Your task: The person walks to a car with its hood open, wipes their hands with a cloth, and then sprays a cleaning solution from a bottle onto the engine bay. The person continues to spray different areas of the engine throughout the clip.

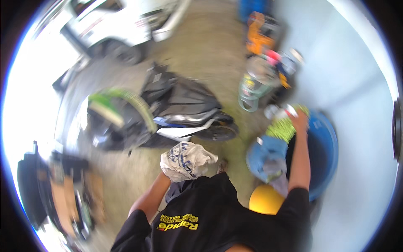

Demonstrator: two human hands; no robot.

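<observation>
A crumpled white cloth (187, 159) with dark blue print is bunched over my left hand (168, 176), which holds it in front of my body; the cloth hides most of the fingers. My right arm stretches over the blue drum (333, 147). At its far rim, my right hand (299, 121) touches or lies beside a green shaggy cloth (282, 129). A small white-and-red thing (290, 111) is by its fingertips, too blurred to name. Motion smears those fingers, so their grip is unclear. Blue cloth (268, 151) and grey cloth (275, 167) lie left of the drum.
A dark scooter (189, 101) with white and blue panels stands ahead. Beyond it is a white vehicle (113, 25). Buckets and bottles (258, 82) and an orange thing (257, 33) line the pale blue wall (357, 84). A yellow round object (266, 199) sits near my right side.
</observation>
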